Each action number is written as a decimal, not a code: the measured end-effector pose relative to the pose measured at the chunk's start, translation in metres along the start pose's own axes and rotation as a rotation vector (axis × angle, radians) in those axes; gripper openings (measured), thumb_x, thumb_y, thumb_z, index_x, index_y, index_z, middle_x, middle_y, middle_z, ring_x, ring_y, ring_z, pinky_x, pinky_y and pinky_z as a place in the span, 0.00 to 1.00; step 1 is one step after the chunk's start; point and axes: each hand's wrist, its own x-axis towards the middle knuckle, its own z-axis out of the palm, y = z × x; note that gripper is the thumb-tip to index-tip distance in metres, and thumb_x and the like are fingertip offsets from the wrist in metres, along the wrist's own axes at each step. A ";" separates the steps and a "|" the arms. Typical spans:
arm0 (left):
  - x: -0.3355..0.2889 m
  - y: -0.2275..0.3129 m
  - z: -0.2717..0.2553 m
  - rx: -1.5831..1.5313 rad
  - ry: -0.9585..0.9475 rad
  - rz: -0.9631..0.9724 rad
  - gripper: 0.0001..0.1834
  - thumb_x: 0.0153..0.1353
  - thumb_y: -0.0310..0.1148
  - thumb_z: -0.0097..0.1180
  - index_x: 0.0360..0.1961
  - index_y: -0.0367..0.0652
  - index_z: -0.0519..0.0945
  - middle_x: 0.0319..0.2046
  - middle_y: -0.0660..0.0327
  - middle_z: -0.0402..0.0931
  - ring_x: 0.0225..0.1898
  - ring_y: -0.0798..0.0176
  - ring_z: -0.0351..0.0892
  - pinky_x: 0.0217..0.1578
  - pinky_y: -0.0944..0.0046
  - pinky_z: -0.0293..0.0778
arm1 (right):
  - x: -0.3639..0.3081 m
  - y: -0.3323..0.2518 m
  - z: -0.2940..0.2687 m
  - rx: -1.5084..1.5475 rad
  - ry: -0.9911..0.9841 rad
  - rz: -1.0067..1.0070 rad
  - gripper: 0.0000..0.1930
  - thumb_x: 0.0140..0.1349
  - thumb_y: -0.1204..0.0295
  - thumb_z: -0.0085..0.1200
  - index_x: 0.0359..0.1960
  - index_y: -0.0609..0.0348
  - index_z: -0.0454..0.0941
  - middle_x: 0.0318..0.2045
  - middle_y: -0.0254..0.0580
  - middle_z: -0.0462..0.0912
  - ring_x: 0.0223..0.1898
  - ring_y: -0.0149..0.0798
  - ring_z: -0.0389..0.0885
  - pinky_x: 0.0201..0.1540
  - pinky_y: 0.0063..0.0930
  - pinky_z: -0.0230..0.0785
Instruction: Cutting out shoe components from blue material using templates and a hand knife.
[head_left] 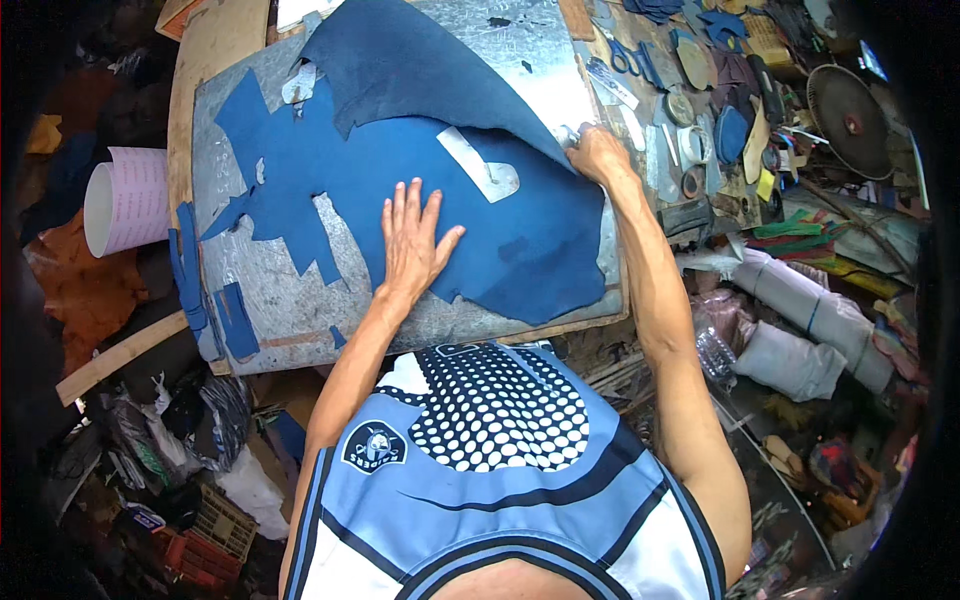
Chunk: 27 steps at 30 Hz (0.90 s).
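Note:
A large piece of blue leather (pixel 350 170) with a jagged, cut-out left edge lies on a grey metal-topped work board (pixel 285 285). Its far part is folded over, showing a darker underside (pixel 410 65). My left hand (pixel 412 235) rests flat on the leather with fingers spread. Just beyond it, a pale angled pattern piece (pixel 490 178) lies on the blue surface. At the right end of the fold, my right hand (pixel 602 157) is closed. Something small and greyish shows by its fingertips, too unclear to name.
Right of the board, a cluttered bench holds blue-handled scissors (pixel 628 58), tape rolls (pixel 691 145) and leather scraps. A round fan (pixel 851 121) stands beyond. Left are a curled pink-white sheet (pixel 130 200) and brown leather (pixel 85 280). White wrapped bundles (pixel 790 362) lie lower right.

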 end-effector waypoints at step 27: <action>-0.097 -0.051 -0.034 -0.144 0.109 -0.125 0.23 0.63 0.31 0.61 0.59 0.37 0.75 0.55 0.54 0.79 0.66 0.51 0.69 0.68 0.42 0.55 | -0.068 -0.156 0.064 1.154 -0.252 -0.143 0.09 0.62 0.76 0.56 0.43 0.66 0.78 0.22 0.37 0.81 0.21 0.28 0.80 0.22 0.21 0.68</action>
